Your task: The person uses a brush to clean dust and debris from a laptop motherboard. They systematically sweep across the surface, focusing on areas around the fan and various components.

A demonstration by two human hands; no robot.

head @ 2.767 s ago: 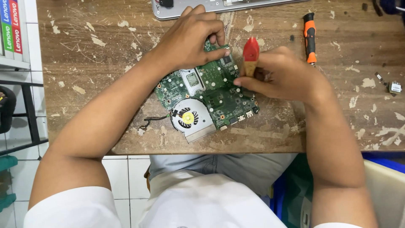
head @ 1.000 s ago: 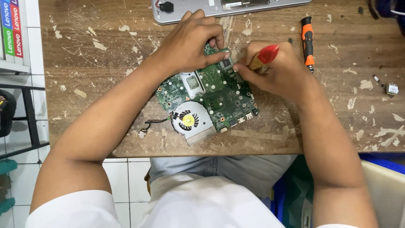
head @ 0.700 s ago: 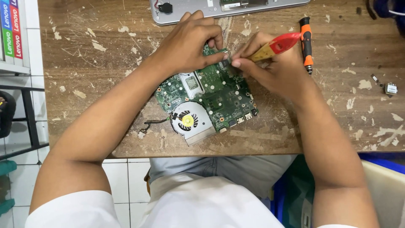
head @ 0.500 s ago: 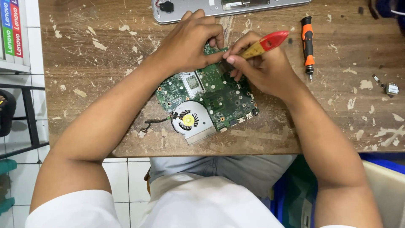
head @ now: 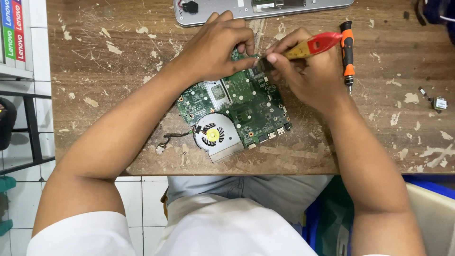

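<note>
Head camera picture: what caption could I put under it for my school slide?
Left hand steadies a green circuit board on a worn wooden table while the right hand works a red-handled tool on it.

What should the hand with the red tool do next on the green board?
Probably press the red-handled tool gently at the circuit board's top edge. Its tip already sits there in the right hand, and the left hand steadies the board.

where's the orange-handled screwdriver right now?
In the head view the orange-handled screwdriver lies unheld on the wooden table, upper right, just right of the right hand and its red-handled tool, below the grey laptop case.
</note>
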